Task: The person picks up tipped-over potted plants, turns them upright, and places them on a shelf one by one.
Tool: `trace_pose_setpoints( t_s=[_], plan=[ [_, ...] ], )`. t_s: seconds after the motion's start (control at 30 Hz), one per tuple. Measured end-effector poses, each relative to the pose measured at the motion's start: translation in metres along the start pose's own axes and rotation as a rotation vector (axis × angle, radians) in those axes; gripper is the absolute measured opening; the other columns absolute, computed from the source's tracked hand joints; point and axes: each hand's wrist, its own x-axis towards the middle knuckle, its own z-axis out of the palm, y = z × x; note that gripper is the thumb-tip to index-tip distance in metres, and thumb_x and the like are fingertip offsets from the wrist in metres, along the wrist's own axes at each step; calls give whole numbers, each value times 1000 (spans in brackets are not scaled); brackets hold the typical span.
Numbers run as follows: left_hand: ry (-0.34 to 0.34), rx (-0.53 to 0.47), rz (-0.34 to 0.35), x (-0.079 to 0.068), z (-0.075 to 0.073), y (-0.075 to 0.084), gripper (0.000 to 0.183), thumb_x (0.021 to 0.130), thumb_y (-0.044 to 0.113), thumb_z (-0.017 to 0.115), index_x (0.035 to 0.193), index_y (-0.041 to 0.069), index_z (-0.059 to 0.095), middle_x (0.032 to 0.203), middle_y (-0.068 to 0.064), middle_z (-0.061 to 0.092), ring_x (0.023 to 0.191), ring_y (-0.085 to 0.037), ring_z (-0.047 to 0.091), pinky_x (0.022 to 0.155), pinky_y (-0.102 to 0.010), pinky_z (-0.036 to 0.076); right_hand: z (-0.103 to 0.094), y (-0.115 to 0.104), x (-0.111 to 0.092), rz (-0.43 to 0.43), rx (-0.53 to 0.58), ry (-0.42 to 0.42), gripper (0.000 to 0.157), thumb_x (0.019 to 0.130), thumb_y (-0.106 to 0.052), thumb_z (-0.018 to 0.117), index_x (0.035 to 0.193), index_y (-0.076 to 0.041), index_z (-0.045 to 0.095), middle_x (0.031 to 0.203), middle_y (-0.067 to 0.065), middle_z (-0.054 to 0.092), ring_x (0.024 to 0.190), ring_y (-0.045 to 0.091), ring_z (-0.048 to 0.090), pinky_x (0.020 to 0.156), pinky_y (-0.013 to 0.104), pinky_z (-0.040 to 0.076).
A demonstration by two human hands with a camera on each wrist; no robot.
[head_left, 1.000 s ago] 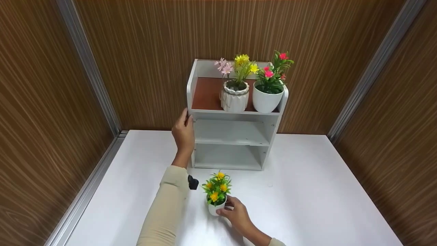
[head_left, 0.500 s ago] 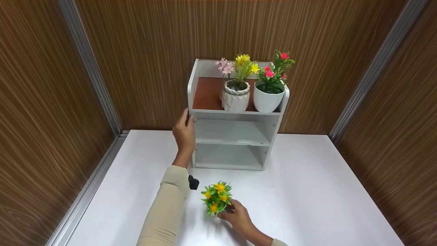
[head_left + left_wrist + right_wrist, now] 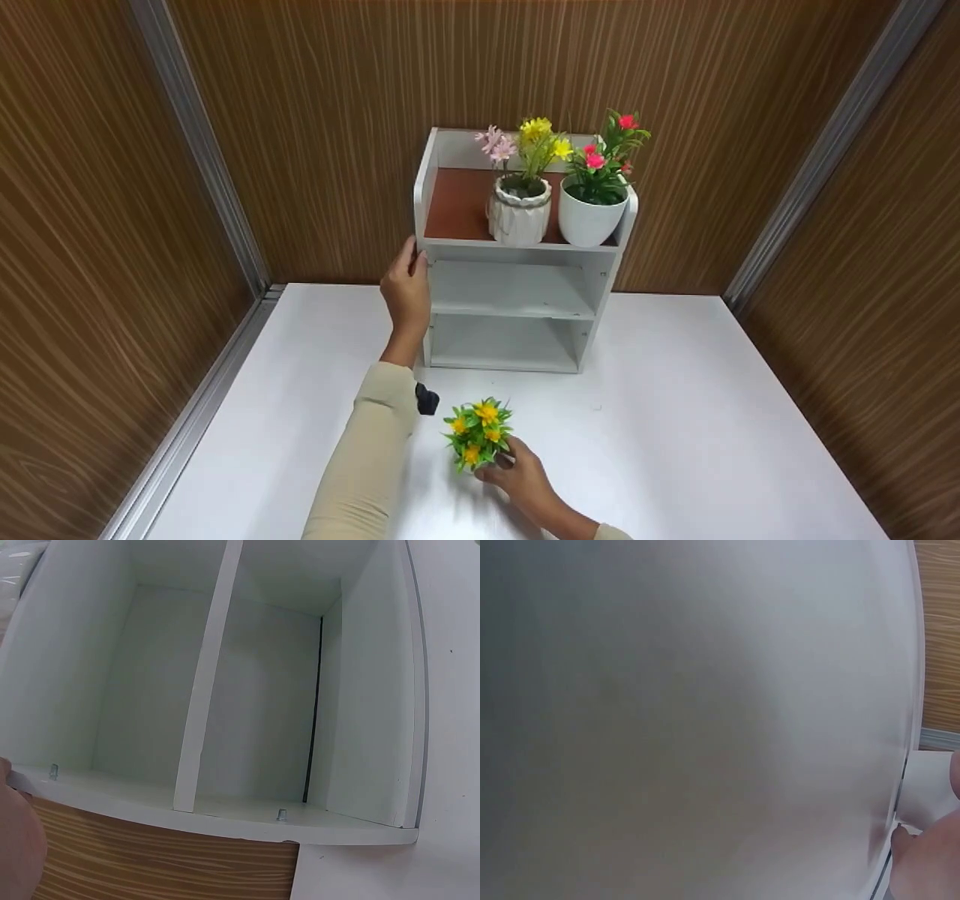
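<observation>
A white shelf unit point(image 3: 514, 241) with a reddish-brown top stands at the back of the white table. My left hand point(image 3: 406, 292) grips the front edge of its left side panel, just below the top board. In the left wrist view the shelf's divider point(image 3: 204, 682) and bare compartments show, with a bit of the hand point(image 3: 19, 840) at the lower left. Low in the head view, my right hand point(image 3: 523, 478) holds a small potted plant point(image 3: 478, 433) with yellow-orange flowers. Its leaves hide most of the pot. Only fingers point(image 3: 930, 862) show at the right wrist view's edge.
On the shelf top sit a ribbed white pot point(image 3: 519, 219) with pink and yellow flowers and a smooth white pot point(image 3: 589, 219) with red-pink flowers. Wood-grain walls point(image 3: 330, 150) enclose the table point(image 3: 675, 420). A blurred pale surface point(image 3: 705, 720) fills the right wrist view.
The small plant has tipped so that its flowers face up toward the head camera and its white pot is mostly covered. The left hand keeps its grip on the shelf.
</observation>
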Motion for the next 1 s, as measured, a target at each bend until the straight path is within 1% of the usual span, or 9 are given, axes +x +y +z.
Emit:
trace_pose_setpoints(
  t_s=[0.17,0.3,0.4,0.6,0.83,1.0],
  plan=[
    [1,1,2,0,1,-1,39,102,13,60,141,8,59,133,-10,67,117,-17,66,95,-29,57,3,0,2,-9,29,2,85,78,-12,86,149,2,42,153,30,39,140,48,41,104,35,51],
    [5,1,9,0,2,-1,39,102,13,61,140,7,60,132,-11,68,116,-17,67,95,-29,57,4,1,2,-41,60,1,83,80,-8,84,150,4,41,153,32,39,139,49,42,101,34,53],
    [10,0,10,0,2,-1,38,102,13,61,139,5,60,130,-12,68,114,-19,67,94,-30,57,4,2,2,-58,83,1,80,83,-8,82,149,5,41,151,34,40,136,50,45,98,34,55],
    [7,-8,-12,0,0,0,38,102,13,61,140,7,60,131,-12,68,114,-18,67,95,-30,57,5,1,2,-42,130,1,77,85,-13,81,150,2,41,148,31,45,132,45,52,94,33,58],
    [-3,-14,-18,0,0,0,39,102,15,60,141,8,59,132,-11,67,115,-17,67,95,-29,57,2,0,3,-64,65,47,76,84,-17,83,146,4,46,143,28,52,131,43,53,100,33,54],
    [-1,-16,-14,-1,1,-1,40,102,15,60,141,7,59,135,-10,66,119,-17,66,96,-29,56,1,-3,3,-53,77,89,75,83,-21,84,144,4,47,140,27,53,134,43,51,101,29,53]
  ],
)
